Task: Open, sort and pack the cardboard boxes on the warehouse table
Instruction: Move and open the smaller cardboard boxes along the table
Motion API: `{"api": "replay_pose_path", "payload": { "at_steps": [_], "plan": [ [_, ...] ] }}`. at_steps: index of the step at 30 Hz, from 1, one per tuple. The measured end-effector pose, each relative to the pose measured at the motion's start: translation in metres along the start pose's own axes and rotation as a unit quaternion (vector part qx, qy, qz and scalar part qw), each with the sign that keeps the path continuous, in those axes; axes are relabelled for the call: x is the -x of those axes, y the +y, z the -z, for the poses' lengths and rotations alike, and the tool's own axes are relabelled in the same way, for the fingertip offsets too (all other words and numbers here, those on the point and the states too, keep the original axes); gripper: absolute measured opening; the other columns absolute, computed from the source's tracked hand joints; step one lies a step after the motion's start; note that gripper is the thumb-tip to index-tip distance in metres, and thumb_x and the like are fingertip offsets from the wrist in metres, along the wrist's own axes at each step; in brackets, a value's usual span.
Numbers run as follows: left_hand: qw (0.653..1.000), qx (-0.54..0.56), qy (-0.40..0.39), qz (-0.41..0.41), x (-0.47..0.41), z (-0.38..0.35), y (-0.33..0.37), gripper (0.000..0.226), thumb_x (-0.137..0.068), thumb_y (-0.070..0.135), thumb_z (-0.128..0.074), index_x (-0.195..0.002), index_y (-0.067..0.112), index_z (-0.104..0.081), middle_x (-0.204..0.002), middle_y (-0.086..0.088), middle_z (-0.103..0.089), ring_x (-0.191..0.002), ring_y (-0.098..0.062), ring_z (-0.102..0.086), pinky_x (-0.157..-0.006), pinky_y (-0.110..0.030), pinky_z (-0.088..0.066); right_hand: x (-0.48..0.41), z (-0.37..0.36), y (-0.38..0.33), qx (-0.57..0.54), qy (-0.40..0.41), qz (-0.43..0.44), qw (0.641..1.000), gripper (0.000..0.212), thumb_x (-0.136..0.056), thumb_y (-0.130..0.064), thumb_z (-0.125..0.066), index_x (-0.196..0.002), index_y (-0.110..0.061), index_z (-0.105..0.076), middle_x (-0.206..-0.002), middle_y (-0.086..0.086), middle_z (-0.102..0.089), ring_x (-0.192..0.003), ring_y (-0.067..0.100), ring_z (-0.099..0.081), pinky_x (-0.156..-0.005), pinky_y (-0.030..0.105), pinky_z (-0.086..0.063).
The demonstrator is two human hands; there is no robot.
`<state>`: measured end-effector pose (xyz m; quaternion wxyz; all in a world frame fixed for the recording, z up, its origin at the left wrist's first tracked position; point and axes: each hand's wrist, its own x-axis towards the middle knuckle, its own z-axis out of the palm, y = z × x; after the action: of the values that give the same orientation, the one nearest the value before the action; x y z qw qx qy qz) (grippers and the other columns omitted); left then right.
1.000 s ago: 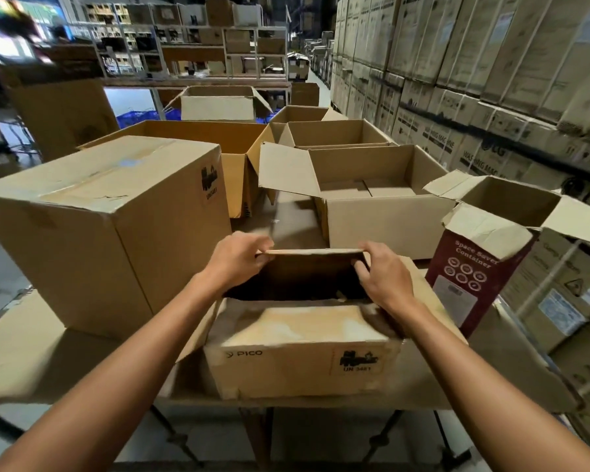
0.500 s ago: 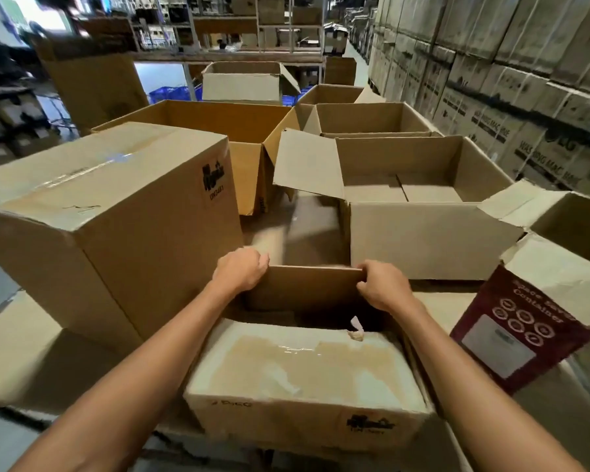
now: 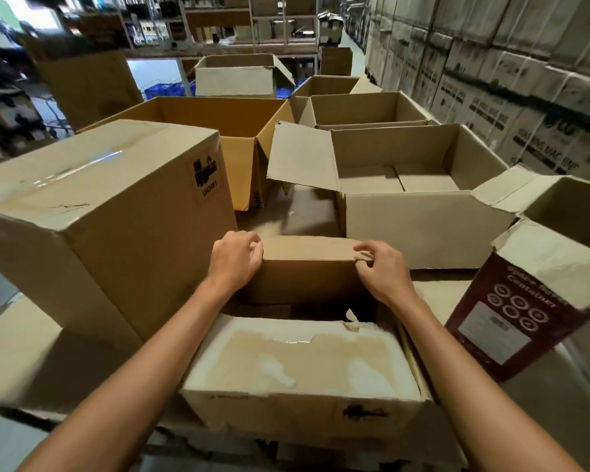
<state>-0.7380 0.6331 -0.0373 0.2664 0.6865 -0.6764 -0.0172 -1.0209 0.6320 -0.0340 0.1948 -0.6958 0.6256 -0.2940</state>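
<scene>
Head view: we read the bench from the left. On the table (image 3: 17, 352) a big sealed box (image 3: 99, 216) stands with glossy clear tape across its lid and a black-printed label on its side; we judge it unopened, so it is work left. Just beside it, at the near edge and front centre, sits the small box (image 3: 304, 366), the one in hand. The left hand (image 3: 235, 262) curls its fingers over the left end of the far flap (image 3: 307, 267), which stands raised, and the right hand (image 3: 384, 272) pinches the same flap's right corner, where the board is frayed. The near flap lies flat, its brown face peeled to pale, fuzzy paper with a curl of torn tape at the lip. The inside is dark, so we cannot tell what it holds. Behind it a wide open box (image 3: 423, 229) shows bare bottom flaps and one bent side flap, and more open ones stand beyond it. To the right a maroon carton (image 3: 511, 318) leans tilted, printed face toward us, its top torn ragged and white. Strapped cartons (image 3: 525, 80) wall the far right. Our judgement: the opening is well along but unfinished, and no sorting or packing shows. Everything is matte corrugated board, square-edged and scuffed.
</scene>
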Motion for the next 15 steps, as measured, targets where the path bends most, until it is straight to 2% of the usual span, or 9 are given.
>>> {"api": "replay_pose_path", "payload": {
  "at_steps": [2,3,4,6,8,10,12,13,15],
  "plan": [
    [0.994,0.046,0.075,-0.06,0.016,0.012,0.007,0.015,-0.096,0.02,-0.06,-0.093,0.01,-0.071,-0.092,-0.006,-0.07,-0.083,-0.016,-0.06,-0.073,-0.036,-0.055,0.016,0.01,-0.006,-0.029,0.052,0.029,0.998,0.025,-0.09,-0.016,-0.06,-0.114,-0.02,-0.07,-0.116,-0.001,-0.069,-0.104,0.015,-0.065,-0.09,0.034,-0.054],
    [0.992,0.066,0.078,-0.077,0.025,0.019,0.01,0.015,-0.096,0.021,-0.059,-0.09,0.011,-0.069,-0.088,-0.005,-0.069,-0.078,-0.014,-0.059,-0.068,-0.033,-0.055,0.024,0.016,-0.011,-0.035,0.037,0.043,0.998,0.025,-0.091,-0.017,-0.061,-0.113,-0.021,-0.07,-0.113,-0.002,-0.07,-0.099,0.012,-0.065,-0.087,0.032,-0.055],
    [0.993,0.075,0.045,-0.085,0.033,0.025,0.013,0.016,-0.098,0.024,-0.058,-0.089,0.014,-0.067,-0.086,-0.003,-0.067,-0.075,-0.013,-0.059,-0.066,-0.031,-0.054,0.032,0.022,-0.018,-0.042,-0.011,0.052,0.998,0.024,-0.092,-0.019,-0.062,-0.115,-0.022,-0.07,-0.112,-0.003,-0.071,-0.095,0.008,-0.065,-0.085,0.028,-0.054],
    [0.99,0.032,-0.116,-0.077,0.043,0.035,0.02,0.023,-0.099,0.038,-0.054,-0.093,0.019,-0.065,-0.091,0.0,-0.067,-0.08,-0.013,-0.06,-0.071,-0.034,-0.054,0.048,0.035,-0.038,-0.037,-0.152,0.058,0.986,0.03,-0.092,-0.026,-0.066,-0.122,-0.024,-0.067,-0.119,-0.003,-0.07,-0.098,0.007,-0.064,-0.089,0.028,-0.054],
    [0.956,-0.009,-0.288,-0.045,0.052,0.04,0.026,0.037,-0.099,0.054,-0.049,-0.109,0.022,-0.065,-0.109,0.0,-0.069,-0.093,-0.014,-0.062,-0.079,-0.032,-0.051,0.059,0.039,-0.054,0.041,-0.275,0.042,0.96,0.05,-0.09,-0.035,-0.069,-0.137,-0.025,-0.057,-0.138,0.0,-0.06,-0.115,0.015,-0.062,-0.101,0.032,-0.05],
    [0.923,-0.018,-0.384,-0.004,0.064,0.045,0.033,0.057,-0.097,0.063,-0.042,-0.129,0.02,-0.061,-0.127,-0.002,-0.063,-0.109,-0.019,-0.06,-0.089,-0.034,-0.047,0.071,0.034,-0.064,0.152,-0.348,0.02,0.925,0.076,-0.087,-0.044,-0.072,-0.152,-0.022,-0.039,-0.154,-0.001,-0.044,-0.136,0.021,-0.048,-0.112,0.036,-0.039],
    [0.913,-0.029,-0.406,0.001,0.075,0.049,0.035,0.062,-0.096,0.065,-0.042,-0.132,0.017,-0.06,-0.131,-0.003,-0.061,-0.114,-0.022,-0.059,-0.096,-0.036,-0.047,0.083,0.025,-0.065,0.187,-0.375,-0.018,0.908,0.094,-0.083,-0.052,-0.074,-0.157,-0.02,-0.028,-0.16,0.001,-0.035,-0.143,0.023,-0.039,-0.114,0.037,-0.036],
    [0.919,-0.024,-0.394,-0.009,0.079,0.051,0.036,0.059,-0.095,0.063,-0.047,-0.129,0.017,-0.062,-0.129,-0.002,-0.063,-0.11,-0.02,-0.06,-0.094,-0.035,-0.049,0.089,0.023,-0.065,0.191,-0.367,-0.028,0.91,0.096,-0.081,-0.055,-0.074,-0.157,-0.019,-0.028,-0.16,0.002,-0.034,-0.143,0.024,-0.038,-0.114,0.038,-0.036],
    [0.946,0.001,-0.323,-0.039,0.088,0.062,0.037,0.049,-0.092,0.059,-0.058,-0.121,0.021,-0.064,-0.122,0.001,-0.065,-0.1,-0.013,-0.059,-0.084,-0.029,-0.051,0.099,0.027,-0.068,0.216,-0.309,-0.008,0.926,0.087,-0.079,-0.06,-0.074,-0.148,-0.017,-0.043,-0.153,0.005,-0.046,-0.136,0.027,-0.046,-0.111,0.041,-0.041]
  ]
}}
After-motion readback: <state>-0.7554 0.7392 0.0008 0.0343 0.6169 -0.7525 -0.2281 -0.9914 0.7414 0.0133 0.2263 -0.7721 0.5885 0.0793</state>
